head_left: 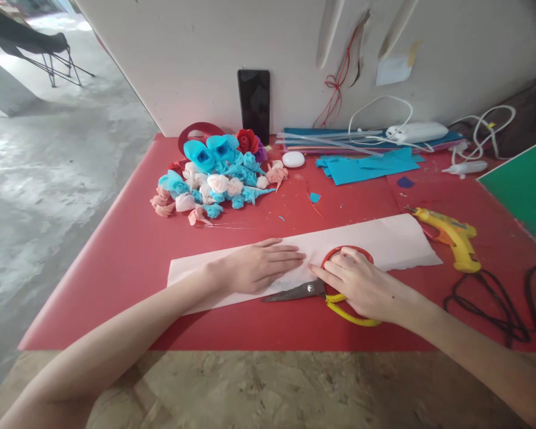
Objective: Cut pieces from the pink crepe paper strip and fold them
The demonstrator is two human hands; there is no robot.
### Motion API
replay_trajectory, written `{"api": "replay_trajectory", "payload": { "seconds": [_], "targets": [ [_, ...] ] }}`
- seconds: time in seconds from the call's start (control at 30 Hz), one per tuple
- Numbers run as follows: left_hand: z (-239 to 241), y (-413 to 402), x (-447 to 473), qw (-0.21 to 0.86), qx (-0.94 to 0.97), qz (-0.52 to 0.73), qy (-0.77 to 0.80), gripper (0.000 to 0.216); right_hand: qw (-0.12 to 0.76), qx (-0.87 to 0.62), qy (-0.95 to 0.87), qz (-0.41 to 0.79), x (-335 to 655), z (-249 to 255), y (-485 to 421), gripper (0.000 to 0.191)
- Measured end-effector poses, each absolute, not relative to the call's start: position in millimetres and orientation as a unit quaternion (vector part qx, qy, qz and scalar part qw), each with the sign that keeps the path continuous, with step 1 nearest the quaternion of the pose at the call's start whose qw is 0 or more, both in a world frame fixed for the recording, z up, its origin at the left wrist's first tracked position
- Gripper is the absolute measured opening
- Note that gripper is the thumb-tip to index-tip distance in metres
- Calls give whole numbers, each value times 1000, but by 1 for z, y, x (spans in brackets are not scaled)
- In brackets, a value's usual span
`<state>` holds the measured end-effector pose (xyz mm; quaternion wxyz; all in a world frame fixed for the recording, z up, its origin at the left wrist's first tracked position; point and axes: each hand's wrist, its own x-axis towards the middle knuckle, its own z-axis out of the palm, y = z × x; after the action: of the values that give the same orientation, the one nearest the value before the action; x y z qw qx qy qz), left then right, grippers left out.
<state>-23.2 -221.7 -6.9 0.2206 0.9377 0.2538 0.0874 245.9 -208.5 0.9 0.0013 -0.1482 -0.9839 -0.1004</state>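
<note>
The left hand (261, 268) is lying flat, fingers straight, on a pale pink sheet (390, 241) stretching across the tabletop (116, 256). The right hand (364, 283) is curling over scissors (297, 292) at the sheet's near edge; whether it is gripping is unclear.

On that red table (125, 250), a long pale-pink paper sheet (317, 241) lies before blue-and-pink paper flowers (218, 183), left of a yellow plastic glue gun (460, 238), partly under red-and-yellow-handled metal scissors (310, 289).
</note>
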Motion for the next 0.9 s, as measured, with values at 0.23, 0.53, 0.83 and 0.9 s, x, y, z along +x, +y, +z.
{"api": "replay_trajectory", "payload": {
  "seconds": [0.23, 0.53, 0.83, 0.9],
  "targets": [
    [-4, -222, -22, 194, 945, 93, 246, 47, 93, -77, -983, -140, 252, 5, -207, 35],
    [-5, -222, -23, 202, 942, 93, 251, 46, 23, -176, -977, -117, 267, -2, -221, 56],
    [-8, -221, -24, 209, 941, 85, 251, 46, 1, -177, -976, -125, 252, -1, -225, 55],
    [-8, -221, -24, 202, 943, 82, 252, 45, -4, -168, -979, -119, 244, -2, -225, 57]
  ]
}}
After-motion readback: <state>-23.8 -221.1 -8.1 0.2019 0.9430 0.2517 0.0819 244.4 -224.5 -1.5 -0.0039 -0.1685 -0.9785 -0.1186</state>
